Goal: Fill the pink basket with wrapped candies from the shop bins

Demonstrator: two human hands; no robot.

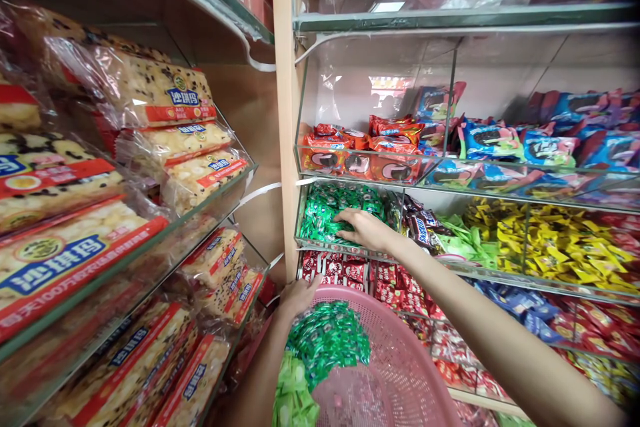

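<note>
My right hand (369, 228) reaches into a clear shelf bin of small green-wrapped candies (320, 210). Its fingers are slightly apart and touch the top of the pile. A pink plastic basket (425, 363) stands below, close against the shelves. My left hand (299, 295) is at the basket's far left rim and appears to grip it; its fingers are partly hidden. Inside the basket lies a heap of green-wrapped candies (330, 340), with light green packets (294, 390) nearer to me. Part of the basket's perforated bottom shows.
Stacked packaged cakes (170, 97) fill tilted shelves on the left. A wooden post (287, 113) divides the racks. Glass edges run above and below my right hand. Red packets (340, 263), Snickers bars (423, 227) and yellow packets (565, 247) fill neighbouring bins.
</note>
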